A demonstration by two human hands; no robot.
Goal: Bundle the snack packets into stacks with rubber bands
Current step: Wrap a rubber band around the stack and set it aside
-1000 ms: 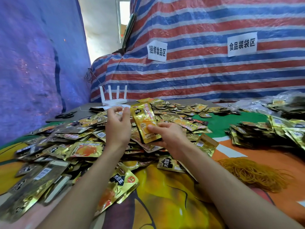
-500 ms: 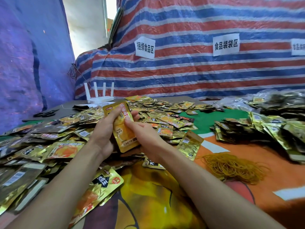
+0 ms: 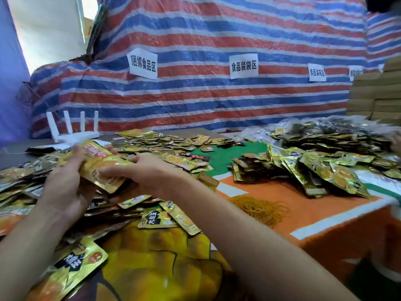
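Observation:
A small stack of gold snack packets (image 3: 102,168) is held between both hands above the loose pile. My left hand (image 3: 65,183) grips the stack from the left, fingers curled round its far edge. My right hand (image 3: 149,172) holds the stack's right side, with its fingers laid over the top packet. Loose gold packets (image 3: 165,216) cover the table's left and centre. A heap of yellow rubber bands (image 3: 258,207) lies on the orange cloth to the right of my right forearm.
Bundled packets (image 3: 308,170) and a bigger heap (image 3: 338,135) fill the right side. A white router (image 3: 73,131) stands at the back left, before the striped tarp wall (image 3: 195,101). Cardboard boxes (image 3: 377,92) are stacked at the far right. The table's front edge (image 3: 338,218) runs at right.
The packets went from my right hand alone to both hands, and were lowered and tilted flatter over the pile. The camera has swung to the right.

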